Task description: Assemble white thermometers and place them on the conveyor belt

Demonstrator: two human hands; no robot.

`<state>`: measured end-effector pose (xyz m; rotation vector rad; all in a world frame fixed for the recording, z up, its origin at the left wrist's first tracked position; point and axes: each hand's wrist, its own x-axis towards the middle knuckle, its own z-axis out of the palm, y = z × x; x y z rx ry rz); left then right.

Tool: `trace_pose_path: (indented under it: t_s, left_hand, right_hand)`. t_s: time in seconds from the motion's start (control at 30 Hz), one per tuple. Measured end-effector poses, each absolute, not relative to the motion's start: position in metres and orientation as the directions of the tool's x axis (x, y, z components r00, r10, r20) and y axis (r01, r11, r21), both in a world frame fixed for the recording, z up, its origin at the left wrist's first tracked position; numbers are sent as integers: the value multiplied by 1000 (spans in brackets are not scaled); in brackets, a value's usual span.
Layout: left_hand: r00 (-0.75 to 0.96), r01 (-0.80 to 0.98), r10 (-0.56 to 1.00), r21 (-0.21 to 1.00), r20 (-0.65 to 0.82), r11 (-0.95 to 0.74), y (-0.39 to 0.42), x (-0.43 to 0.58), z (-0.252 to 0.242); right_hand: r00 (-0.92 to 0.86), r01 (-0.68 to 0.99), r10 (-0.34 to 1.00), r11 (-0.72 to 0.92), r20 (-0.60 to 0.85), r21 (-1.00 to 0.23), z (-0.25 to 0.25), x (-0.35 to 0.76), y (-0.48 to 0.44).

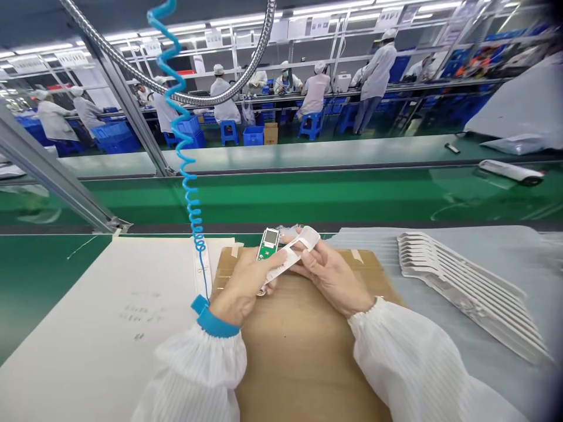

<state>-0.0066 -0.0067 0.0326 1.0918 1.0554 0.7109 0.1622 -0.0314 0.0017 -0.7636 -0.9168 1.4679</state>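
Above the cardboard (pixel 303 363), both hands are close together. My left hand (pixel 240 287) is closed around a green circuit board (pixel 265 252) with a small grey screen (pixel 271 236) at its upper end. Its thumb also presses on a long white plastic cover (pixel 310 236) with a window-like opening. My right hand (pixel 336 278) grips the far end of this cover between thumb and fingers, holding it tilted beside the board. A scrap of clear film (pixel 288 230) shows behind the fingers. The fingers' undersides are hidden.
A blue wrist strap (pixel 217 323) on my left wrist joins a coiled blue cord (pixel 187 176). Several white plastic covers (pixel 466 287) lie nested at right. A white sheet (pixel 109 351) covers the left side. Beyond the green conveyor (pixel 308 199), co-workers sit and stand at benches.
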Motion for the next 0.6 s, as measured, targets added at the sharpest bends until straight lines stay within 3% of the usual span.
trace_pose_path:
  t_s: [0.07,0.2,0.33,0.43,0.6]
  left_hand:
    - [311,103,914,965,-262,242,-6,-8,30]
    - [107,318,993,945,49,-81,-3,-8,21]
    - [169,370,967,897,191,-242,-7,-5,22]
    - [251,332,940,891,232,-309,-12,-2,25]
    - [274,193,945,953,178,-236,-12,1,22]
  right_hand:
    - [-100,-448,992,19,72,-894,-1,172,-28]
    - [-77,-408,993,46,85,-912,-5,177,-24]
    - [-53,-379,996,50,75,-924,-5,177,-24]
    - [-28,-353,997,62,77,-934,-5,179,-24]
    - [-17,-304,996,80,89,-949,-6,183,-22]
